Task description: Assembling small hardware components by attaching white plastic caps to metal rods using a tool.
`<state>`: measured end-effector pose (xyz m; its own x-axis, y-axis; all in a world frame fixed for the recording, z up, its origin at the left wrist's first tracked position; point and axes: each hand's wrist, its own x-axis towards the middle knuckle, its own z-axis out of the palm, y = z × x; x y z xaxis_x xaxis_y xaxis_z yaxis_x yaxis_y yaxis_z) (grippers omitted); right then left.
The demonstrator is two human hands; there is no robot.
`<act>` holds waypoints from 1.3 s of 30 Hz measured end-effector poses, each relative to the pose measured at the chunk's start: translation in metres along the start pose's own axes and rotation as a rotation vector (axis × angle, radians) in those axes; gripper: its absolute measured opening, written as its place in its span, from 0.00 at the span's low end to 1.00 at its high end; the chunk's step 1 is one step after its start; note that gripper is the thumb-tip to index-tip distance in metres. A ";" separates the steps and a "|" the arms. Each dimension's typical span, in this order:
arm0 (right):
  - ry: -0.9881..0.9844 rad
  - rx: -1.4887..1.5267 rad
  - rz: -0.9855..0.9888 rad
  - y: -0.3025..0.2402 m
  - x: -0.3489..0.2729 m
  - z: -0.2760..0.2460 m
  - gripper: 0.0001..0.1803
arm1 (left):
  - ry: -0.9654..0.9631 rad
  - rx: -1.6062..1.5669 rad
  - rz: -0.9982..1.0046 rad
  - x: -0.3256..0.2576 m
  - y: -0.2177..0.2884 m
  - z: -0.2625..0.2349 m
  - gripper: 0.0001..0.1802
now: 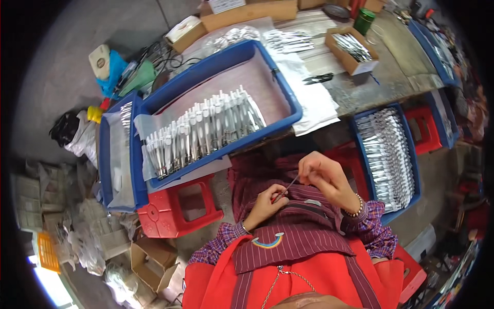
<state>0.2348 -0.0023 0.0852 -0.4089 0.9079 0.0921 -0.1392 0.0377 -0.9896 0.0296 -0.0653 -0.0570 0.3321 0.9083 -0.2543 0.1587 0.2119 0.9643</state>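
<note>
Grip: left hand (pixel 266 205) pinched a thin metal rod (pixel 293 182), reddish at its lower end; right fingertips were bunched at the upper end, though I could not tell whether they pinched it. Rod slanted over the striped apron (pixel 293 247), the 2 hands apparently steadying it. Slim silvery tools (pixel 206 123) leaned in 1 blue tray (pixel 290 103), presumably ranked to prevent tangling.

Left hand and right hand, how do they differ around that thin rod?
The left hand holds the thin rod toward its lower end; the right hand is at its upper end. The left hand sits lower in the view, the right hand higher. Both are bare and curled.
</note>
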 end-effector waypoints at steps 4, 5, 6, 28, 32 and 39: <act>-0.257 -0.110 -0.255 -0.026 0.034 0.020 0.12 | 0.069 0.032 0.069 0.004 -0.008 -0.003 0.18; -0.334 -0.086 -0.268 -0.039 0.041 0.025 0.13 | 0.123 -0.091 0.139 0.004 -0.028 0.001 0.19; -0.447 0.038 -0.135 -0.056 0.048 0.028 0.14 | 0.064 0.075 0.028 0.008 -0.002 -0.008 0.20; -0.403 -0.073 -0.425 -0.087 0.117 0.028 0.09 | -0.054 0.597 -0.461 0.026 0.043 -0.006 0.15; -0.074 -0.749 -0.465 -0.015 0.191 0.012 0.12 | -0.073 -0.144 -0.275 0.021 -0.004 -0.023 0.16; -0.205 -0.994 -0.217 0.051 0.245 -0.006 0.17 | 0.036 -0.118 -0.104 0.020 -0.007 -0.021 0.19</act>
<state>0.1334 0.2243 0.0564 -0.6226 0.7555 0.2038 0.5406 0.6036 -0.5860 0.0154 -0.0410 -0.0678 0.2862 0.8909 -0.3526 0.0795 0.3447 0.9354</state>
